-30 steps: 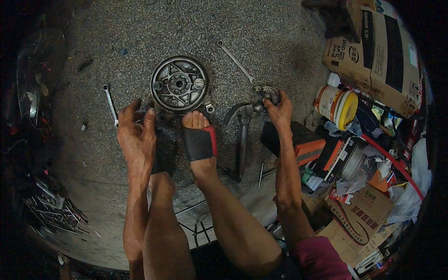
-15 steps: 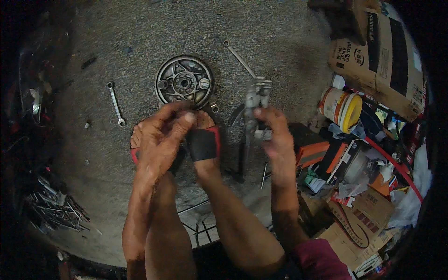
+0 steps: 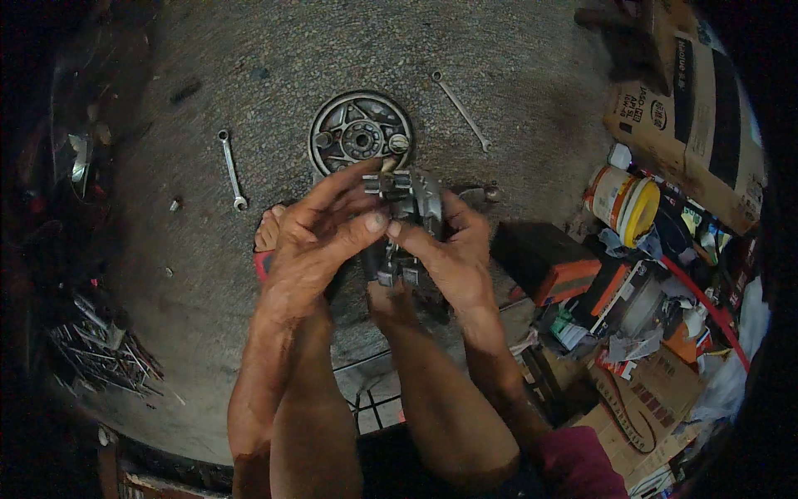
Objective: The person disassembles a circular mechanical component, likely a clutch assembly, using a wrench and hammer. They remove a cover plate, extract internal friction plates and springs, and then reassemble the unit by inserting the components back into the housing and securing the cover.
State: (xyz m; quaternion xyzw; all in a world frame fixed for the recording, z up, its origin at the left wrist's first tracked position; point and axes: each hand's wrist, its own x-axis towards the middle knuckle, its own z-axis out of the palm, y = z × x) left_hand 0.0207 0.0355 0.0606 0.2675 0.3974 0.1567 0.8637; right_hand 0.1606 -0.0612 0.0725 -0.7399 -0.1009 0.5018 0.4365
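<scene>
Above my right foot, my right hand grips a dark grey metal part with a curved side and blocky lugs at both ends; its exact kind I cannot make out. My left hand closes on the part's left side, its thumb meeting the right thumb at the middle and its fingertips partly hidden. Just beyond the hands, a round metal wheel hub with a star-shaped pattern lies flat on the ground. A combination wrench rests to its left, and a second wrench slants to its right.
Boxes with orange ends, a white-and-yellow tub and large cardboard cartons crowd the right side. A heap of metal rods and tools lies at the lower left. My feet and bare legs take up the middle.
My right hand has brought the metal part leftward to my left hand, which now closes on it too. The whole view has shifted, so the ground objects appear farther right.
</scene>
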